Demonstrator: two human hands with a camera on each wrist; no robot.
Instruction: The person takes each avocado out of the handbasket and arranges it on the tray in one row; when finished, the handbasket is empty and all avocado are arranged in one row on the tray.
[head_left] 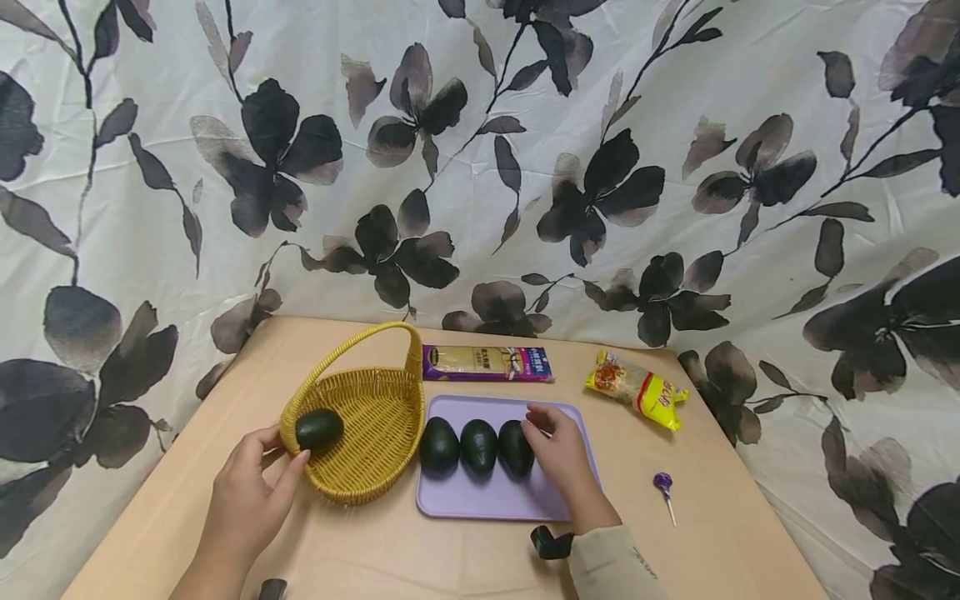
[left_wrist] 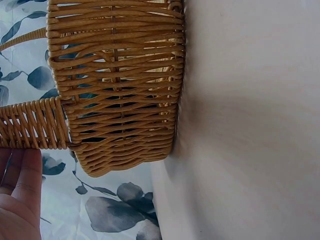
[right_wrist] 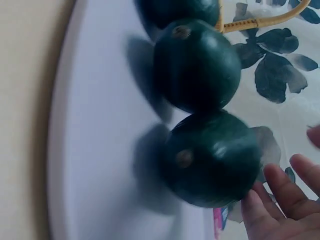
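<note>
Three dark green avocados lie in a row on a lilac tray point(head_left: 480, 504): a left avocado point(head_left: 439, 447), a middle avocado point(head_left: 478, 446) and a right avocado point(head_left: 514, 448). My right hand point(head_left: 561, 454) is beside the right one, fingers spread loosely and fingertips at its side in the right wrist view. A yellow wicker basket point(head_left: 367, 492) with a tall handle stands left of the tray. Inside it, against the left wall, lies another avocado point(head_left: 319, 429). My left hand point(head_left: 251, 492) holds the basket's left side, thumb at the rim and fingers by the handle's base.
Behind the tray lies a purple packet of noodles point(head_left: 483, 363). A yellow snack bag point(head_left: 637, 390) is at the back right, and a purple-wrapped lollipop point(head_left: 663, 483) lies right of the tray. A floral cloth point(head_left: 480, 192) hangs behind the table.
</note>
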